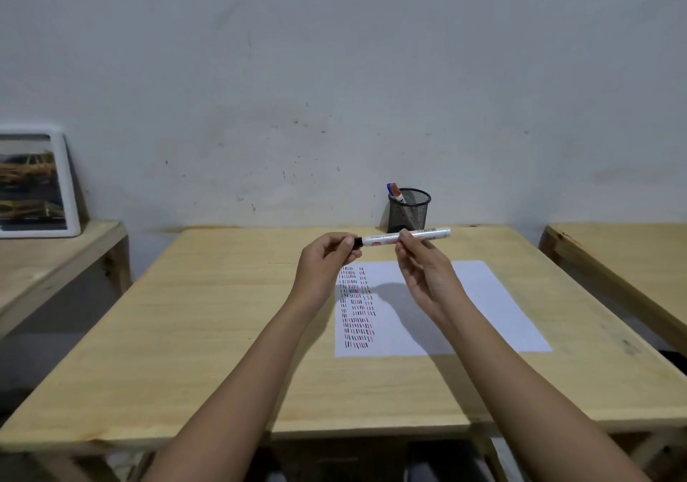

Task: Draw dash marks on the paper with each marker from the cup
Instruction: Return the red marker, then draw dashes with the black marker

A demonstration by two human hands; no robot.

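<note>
hands hold a white marker (407,236) level above the paper (483,307): left hand (327,258) pinching its black cap (357,242), right hand (427,269) gripping the barrel; mesh cup (409,210) stands far behind.

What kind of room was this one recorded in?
Probably a plain workroom or classroom-like space: bare wooden tables against a scuffed white wall, a mesh pen cup, and a framed picture leaning on the wall.

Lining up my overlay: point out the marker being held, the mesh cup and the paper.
marker (386,238), head view, white barrel between the hands.
mesh cup (412,211), head view, front wall.
paper (498,307), head view, blank right part.
</note>
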